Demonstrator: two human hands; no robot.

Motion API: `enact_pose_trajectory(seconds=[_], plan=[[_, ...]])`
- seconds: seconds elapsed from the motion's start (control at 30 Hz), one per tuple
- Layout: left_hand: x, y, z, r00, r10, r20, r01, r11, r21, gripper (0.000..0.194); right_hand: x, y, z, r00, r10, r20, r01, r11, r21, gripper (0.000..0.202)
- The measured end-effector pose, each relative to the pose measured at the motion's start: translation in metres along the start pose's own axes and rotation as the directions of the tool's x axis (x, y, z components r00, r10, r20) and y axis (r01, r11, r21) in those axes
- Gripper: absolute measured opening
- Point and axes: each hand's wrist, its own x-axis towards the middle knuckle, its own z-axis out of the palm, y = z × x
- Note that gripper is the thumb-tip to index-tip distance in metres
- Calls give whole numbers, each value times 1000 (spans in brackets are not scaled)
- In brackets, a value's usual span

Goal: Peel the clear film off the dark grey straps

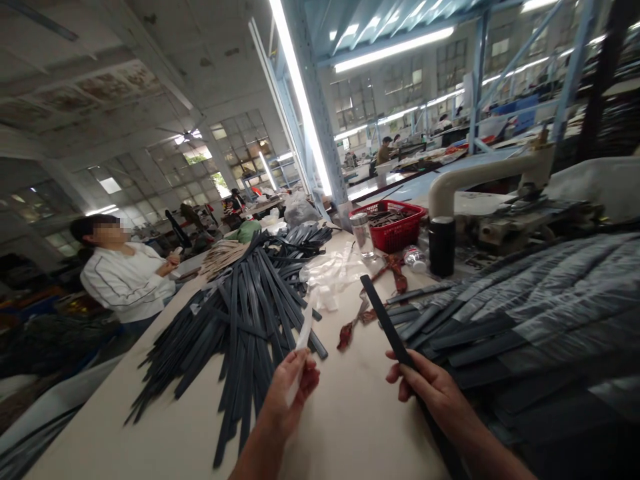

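Note:
My left hand is closed on a thin, whitish see-through plastic sleeve that sticks up from between thumb and fingers. In my right hand is a long, flat black belt strap, gripped near its middle and slanting up to the left. Its lower end runs under my forearm and out of the picture. Ahead of my left hand spreads a loose heap of dark straps on the pale table. Beyond the hands lies crumpled clear plastic.
Dark straps in clear plastic are stacked at the right. Behind stand a red basket, a glass jar, a reddish cloth strip and a machine with a beige pipe. A co-worker stands at the left.

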Motion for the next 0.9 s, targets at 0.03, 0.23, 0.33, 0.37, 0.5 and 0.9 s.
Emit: enact_pose_trajectory(seconds=[0.03, 0.23, 0.33, 0.37, 0.5, 0.9], plan=[[-18, -9, -2, 1000, -18, 1, 18, 999, -28, 40, -1, -2, 2, 999, 41, 16, -41, 999, 22, 58], [-85, -62, 7, 998, 16, 60, -17, 1000, 17, 40, -29, -4, 53, 916, 277, 289, -263, 961, -88, 44], [-100, -77, 14, 994, -1, 108, -7, 997, 76, 46, -38, -3, 84, 901, 288, 326, -252, 956, -148, 27], [-104, -80, 15, 994, -16, 110, 6, 996, 89, 47, -38, -4, 90, 910, 273, 311, -235, 959, -157, 24], [-123, -77, 11, 984, -97, 147, 87, 993, 76, 47, -31, -10, 92, 950, 207, 236, -162, 967, -197, 19], [-131, -77, 16, 918, -312, 243, 238, 927, 289, 35, -44, -33, 76, 976, 67, 206, -31, 984, -175, 36]])
